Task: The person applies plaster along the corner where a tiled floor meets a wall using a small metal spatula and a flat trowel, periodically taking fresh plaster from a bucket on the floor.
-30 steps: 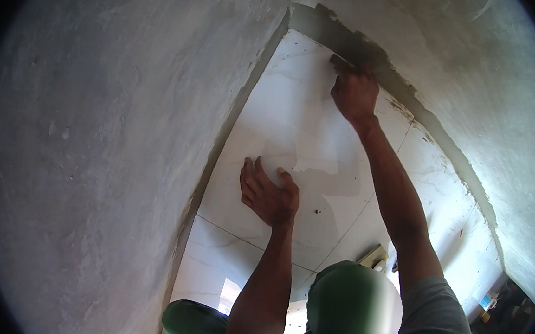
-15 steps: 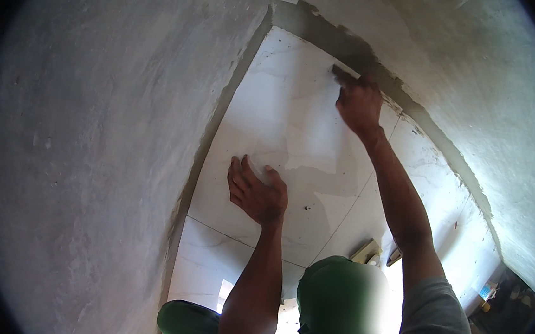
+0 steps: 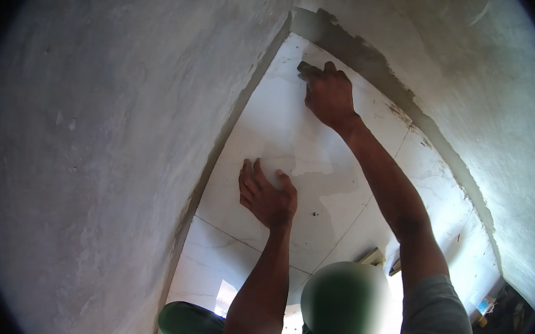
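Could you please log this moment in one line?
right hand: gripping small dark object over glossy white tiles; left hand: open over same tiles; dark grey wall band: bordering tiles

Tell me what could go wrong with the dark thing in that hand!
The small dark object in the right hand might scratch the white tile if it drags over those dark specks and they're gritty. The right hand is also near the darker grey strip along the wall: it could smear the strip if that's soft, which I can't tell.
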`<action>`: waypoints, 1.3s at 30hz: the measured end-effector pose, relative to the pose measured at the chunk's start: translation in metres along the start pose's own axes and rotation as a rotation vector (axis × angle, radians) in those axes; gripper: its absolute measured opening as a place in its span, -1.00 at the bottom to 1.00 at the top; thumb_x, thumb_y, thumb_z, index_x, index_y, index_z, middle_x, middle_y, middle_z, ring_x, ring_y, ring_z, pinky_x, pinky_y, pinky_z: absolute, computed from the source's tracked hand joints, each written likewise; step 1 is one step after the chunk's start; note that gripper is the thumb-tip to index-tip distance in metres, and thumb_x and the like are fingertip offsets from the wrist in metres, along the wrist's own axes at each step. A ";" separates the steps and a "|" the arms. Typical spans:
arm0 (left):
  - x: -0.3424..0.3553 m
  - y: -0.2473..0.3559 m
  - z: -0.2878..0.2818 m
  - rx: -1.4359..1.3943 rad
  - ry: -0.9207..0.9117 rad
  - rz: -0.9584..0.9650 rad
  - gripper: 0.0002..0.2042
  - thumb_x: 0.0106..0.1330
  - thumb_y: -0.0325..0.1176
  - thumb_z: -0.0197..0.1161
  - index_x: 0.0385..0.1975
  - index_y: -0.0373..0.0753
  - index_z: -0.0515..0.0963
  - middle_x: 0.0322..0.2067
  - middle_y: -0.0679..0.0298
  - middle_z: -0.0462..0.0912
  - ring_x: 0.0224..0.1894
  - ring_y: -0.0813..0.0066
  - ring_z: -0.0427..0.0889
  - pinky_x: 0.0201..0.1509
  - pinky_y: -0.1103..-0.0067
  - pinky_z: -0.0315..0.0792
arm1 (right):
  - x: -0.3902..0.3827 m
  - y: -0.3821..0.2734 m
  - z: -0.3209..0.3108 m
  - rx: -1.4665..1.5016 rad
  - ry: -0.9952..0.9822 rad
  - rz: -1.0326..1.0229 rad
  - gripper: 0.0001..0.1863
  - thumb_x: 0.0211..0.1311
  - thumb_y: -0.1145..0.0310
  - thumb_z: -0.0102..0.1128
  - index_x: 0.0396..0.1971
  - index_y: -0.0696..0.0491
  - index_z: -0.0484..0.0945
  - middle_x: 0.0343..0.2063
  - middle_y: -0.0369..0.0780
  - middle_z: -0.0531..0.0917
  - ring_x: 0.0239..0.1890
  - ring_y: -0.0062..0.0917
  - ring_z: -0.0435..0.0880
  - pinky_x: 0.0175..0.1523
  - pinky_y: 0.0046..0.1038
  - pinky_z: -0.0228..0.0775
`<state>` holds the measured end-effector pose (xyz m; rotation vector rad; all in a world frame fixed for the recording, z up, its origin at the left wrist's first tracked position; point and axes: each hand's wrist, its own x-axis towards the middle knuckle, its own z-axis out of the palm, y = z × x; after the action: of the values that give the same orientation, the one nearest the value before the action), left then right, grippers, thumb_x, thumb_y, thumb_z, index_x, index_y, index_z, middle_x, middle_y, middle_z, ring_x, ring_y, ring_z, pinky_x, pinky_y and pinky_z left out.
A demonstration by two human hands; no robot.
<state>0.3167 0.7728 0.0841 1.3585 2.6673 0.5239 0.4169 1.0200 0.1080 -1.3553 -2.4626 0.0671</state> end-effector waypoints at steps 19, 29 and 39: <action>0.001 0.007 -0.002 0.004 -0.021 -0.009 -0.44 0.45 -0.09 0.13 0.38 -0.22 0.36 0.44 0.01 0.35 0.48 -0.04 0.33 0.36 -0.05 0.32 | 0.077 0.024 0.092 1.226 0.682 0.827 -0.88 0.09 0.52 0.40 -0.35 0.12 0.68 -0.45 -0.40 0.60 -0.44 -0.64 0.47 -0.33 -0.42 0.33; -0.001 0.001 0.001 0.033 -0.018 -0.028 -0.43 0.45 -0.03 0.13 0.39 -0.18 0.40 0.49 0.12 0.32 0.53 0.07 0.27 0.45 0.05 0.23 | 0.075 0.024 0.086 1.232 0.452 0.961 -0.84 0.11 0.40 0.38 -0.45 0.20 0.65 -0.47 -0.27 0.64 -0.44 -0.61 0.51 -0.37 -0.33 0.36; 0.003 0.002 -0.003 0.033 -0.016 -0.021 -0.45 0.48 -0.07 0.11 0.38 -0.21 0.37 0.44 0.03 0.36 0.49 -0.03 0.34 0.39 -0.02 0.29 | 0.078 0.020 0.086 1.217 0.444 0.982 -0.80 0.08 0.38 0.36 -0.43 0.24 0.66 -0.48 -0.20 0.70 -0.41 -0.57 0.62 -0.36 -0.30 0.46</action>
<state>0.3164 0.7754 0.0874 1.3363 2.6856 0.4660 0.3682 1.1054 0.0436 -1.4816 -0.8102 1.1060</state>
